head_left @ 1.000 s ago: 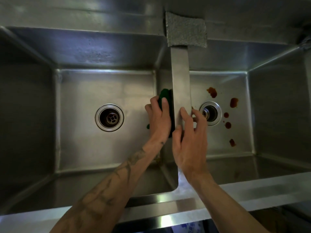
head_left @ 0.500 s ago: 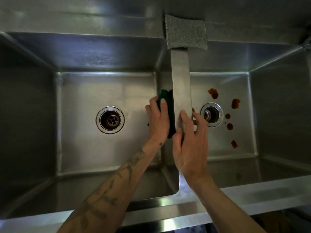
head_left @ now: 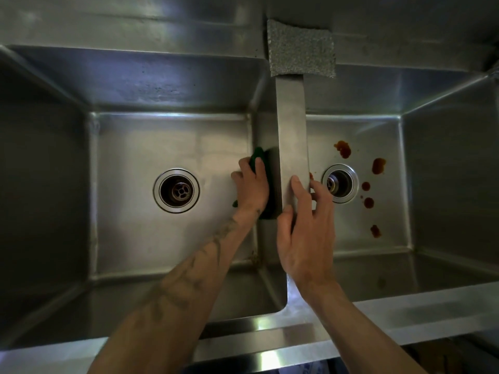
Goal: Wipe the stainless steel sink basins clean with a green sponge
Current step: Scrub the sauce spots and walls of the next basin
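Note:
A double stainless steel sink fills the view, with a left basin and a right basin split by a steel divider. My left hand presses a green sponge flat against the divider's left wall, fingers laid over it; most of the sponge is hidden under the hand. My right hand rests on the divider's top, fingers draped over its right edge. Several red-brown stains dot the right basin floor around its drain.
A grey scouring pad lies on the back ledge at the head of the divider. The left basin has a round drain in its floor. The sink's front rim runs across the bottom.
My left hand with the sponge has shifted slightly up along the divider wall. My right hand has stayed on the divider top.

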`<act>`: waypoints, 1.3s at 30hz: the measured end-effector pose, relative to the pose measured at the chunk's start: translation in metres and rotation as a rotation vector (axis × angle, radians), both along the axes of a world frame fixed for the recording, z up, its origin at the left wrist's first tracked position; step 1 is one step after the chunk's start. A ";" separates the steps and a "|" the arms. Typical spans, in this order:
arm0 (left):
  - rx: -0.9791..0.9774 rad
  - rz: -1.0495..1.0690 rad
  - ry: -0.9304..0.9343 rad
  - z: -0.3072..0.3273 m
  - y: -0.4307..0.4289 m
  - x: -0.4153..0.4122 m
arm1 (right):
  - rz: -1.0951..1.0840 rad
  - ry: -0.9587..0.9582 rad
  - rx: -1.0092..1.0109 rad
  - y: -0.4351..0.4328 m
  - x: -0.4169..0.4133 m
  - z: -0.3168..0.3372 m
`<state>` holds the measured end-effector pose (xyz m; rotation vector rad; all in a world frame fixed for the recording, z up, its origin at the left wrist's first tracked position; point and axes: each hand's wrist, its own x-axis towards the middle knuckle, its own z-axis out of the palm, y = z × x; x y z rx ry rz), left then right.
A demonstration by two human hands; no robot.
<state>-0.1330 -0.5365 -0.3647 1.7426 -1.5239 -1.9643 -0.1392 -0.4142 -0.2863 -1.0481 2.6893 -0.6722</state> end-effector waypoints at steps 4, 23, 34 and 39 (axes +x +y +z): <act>0.034 -0.044 -0.070 0.009 -0.012 -0.011 | -0.002 0.023 -0.005 0.001 0.000 -0.001; -0.165 0.089 0.094 0.018 -0.036 -0.029 | 0.004 0.036 0.006 0.001 0.000 -0.001; -0.238 0.139 0.189 0.030 -0.053 -0.043 | 0.000 0.035 -0.002 0.001 0.000 -0.002; -0.010 0.001 -0.006 0.010 -0.062 -0.045 | 0.006 0.031 -0.015 0.001 0.000 0.001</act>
